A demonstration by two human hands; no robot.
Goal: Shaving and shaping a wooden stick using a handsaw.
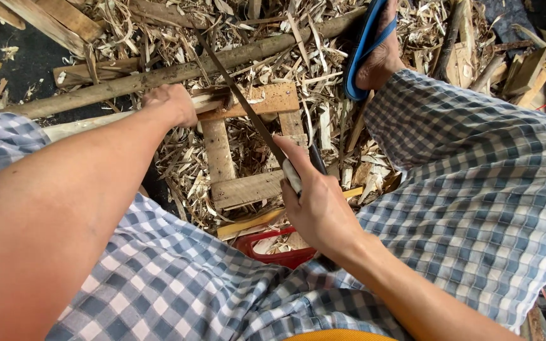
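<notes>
1. The right hand (316,201) is clenched around the pale handle of a long knife (241,101); its fingers wrap the grip and the thumb lies along the top.
2. The knife's dark, narrow blade runs up and to the left from that hand, slanting across a small wooden frame (248,142) and ending among the shavings near the top of the view.
3. The left hand (170,104) is closed on a pale stick (127,120) and presses it down onto the upper left corner of the frame; its fingers curl under and are mostly hidden.
4. The stick lies roughly level, running left from the frame past the left forearm, just below a longer rough pole (178,71).
5. The pole slants from the left edge up toward the top right, behind both hands.
6. The frame is made of flat slats nailed crosswise and sits on the ground in a thick litter of wood shavings (323,76).
7. A foot in a blue sandal (364,47) rests at the top right, beside the pole's far end.
8. A red crate (273,249) shows between the checked-cloth knees, just under the right hand.
9. Scrap boards (526,76) lie at the right edge.
</notes>
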